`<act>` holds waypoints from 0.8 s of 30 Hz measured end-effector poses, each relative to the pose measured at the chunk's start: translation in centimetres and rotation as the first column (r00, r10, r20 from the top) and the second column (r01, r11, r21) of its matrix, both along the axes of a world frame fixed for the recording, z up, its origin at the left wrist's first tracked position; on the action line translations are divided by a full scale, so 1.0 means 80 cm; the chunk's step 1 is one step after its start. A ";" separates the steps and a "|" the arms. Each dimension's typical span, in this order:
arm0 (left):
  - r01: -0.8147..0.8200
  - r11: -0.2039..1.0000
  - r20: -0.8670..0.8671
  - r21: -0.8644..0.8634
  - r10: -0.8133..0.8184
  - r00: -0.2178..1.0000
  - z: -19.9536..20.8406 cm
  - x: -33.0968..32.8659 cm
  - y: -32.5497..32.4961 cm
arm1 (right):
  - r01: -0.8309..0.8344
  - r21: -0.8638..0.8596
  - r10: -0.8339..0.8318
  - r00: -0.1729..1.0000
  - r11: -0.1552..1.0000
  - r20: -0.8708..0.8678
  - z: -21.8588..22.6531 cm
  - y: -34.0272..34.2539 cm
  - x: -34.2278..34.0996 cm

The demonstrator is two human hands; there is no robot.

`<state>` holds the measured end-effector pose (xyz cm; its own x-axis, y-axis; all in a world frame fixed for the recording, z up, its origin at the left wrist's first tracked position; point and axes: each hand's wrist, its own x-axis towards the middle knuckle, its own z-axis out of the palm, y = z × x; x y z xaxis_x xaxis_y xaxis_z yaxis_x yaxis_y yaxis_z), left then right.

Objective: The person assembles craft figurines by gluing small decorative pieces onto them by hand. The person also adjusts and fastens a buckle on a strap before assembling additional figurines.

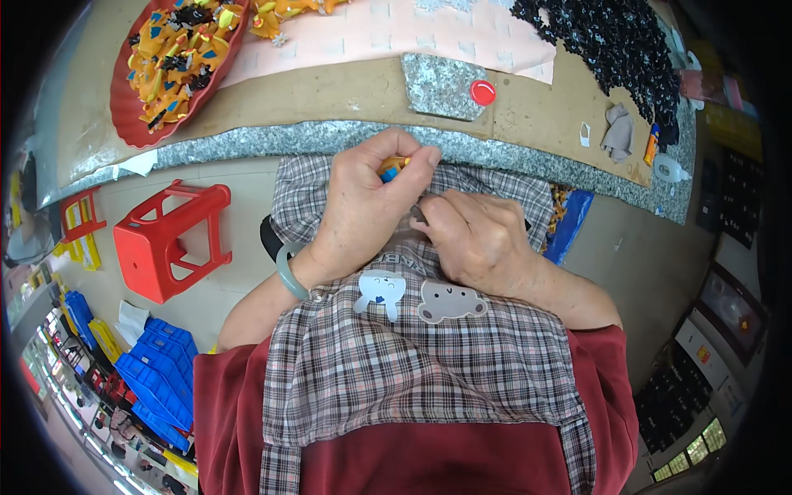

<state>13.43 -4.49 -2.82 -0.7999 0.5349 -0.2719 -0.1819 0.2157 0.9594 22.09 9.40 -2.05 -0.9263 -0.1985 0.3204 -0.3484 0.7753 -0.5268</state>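
Ref. pt: grey stone slab [441, 82] on the worktable [346, 107], w/ a red round cap [483, 92] sitting at its R end.

L hand [363, 186]: hovering over my lap, nearer me than slab & a bit L of it. Thumb & index almost closing, pinching a small orange, blue & yellow figure [393, 169]; most of it hiding inside my grip. So fig. is lying on my side of slab, slightly L.

R hand [483, 239]: curling just beside L, straight down twd me from slab. Fingers bending in, thumb side facing L hand; smth small & dark showing there, can't tell what, or if I'm gripping it.

Plaid apron [421, 363] covering my lap. Green bangle [290, 272] circling L wrist.

Around: red tray [124, 107] sitting well L of slab, heaped w/ orange figs. [177, 58]. Pink sheet [346, 45] spreading beyond slab, mostly L. Black pcs. [610, 58] piling up R & beyond. Grey cloth [618, 136] lying R, a bit nearer me; orange tube [652, 145] resting just past it. Red stool [169, 239] standing on floor, L & nearer me than slab.
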 end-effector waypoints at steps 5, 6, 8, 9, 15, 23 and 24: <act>0.014 0.980 0.063 0.197 -0.027 0.998 0.014 -0.008 0.004 | 0.029 0.010 -0.029 1.000 1.000 -0.012 0.019 0.029 -0.010; 0.033 0.955 0.094 0.295 -0.063 0.994 0.015 -0.009 0.005 | 0.036 0.007 -0.036 0.999 0.999 -0.026 0.020 0.034 -0.009; 0.061 0.920 0.111 0.388 -0.113 0.987 0.015 -0.008 0.008 | 0.116 -0.075 -0.116 0.993 0.990 0.005 0.020 0.043 -0.006; 0.102 0.925 0.037 0.366 -0.124 0.992 0.015 -0.006 0.010 | 0.156 -0.116 -0.154 0.988 0.981 0.025 0.019 0.049 -0.004; 0.258 0.915 -0.293 0.311 -0.166 0.942 0.009 -0.009 0.037 | 0.235 -0.232 -0.243 0.970 0.944 -0.007 0.015 0.070 0.005; 0.332 0.920 -0.393 0.210 -0.231 0.890 0.010 -0.015 0.047 | 0.216 -0.209 -0.243 0.964 0.954 -0.113 0.009 0.078 0.002; 0.325 0.923 -0.412 0.207 -0.219 0.884 0.012 -0.012 0.049 | 0.231 -0.153 -0.251 0.959 0.961 -0.131 0.011 0.078 0.007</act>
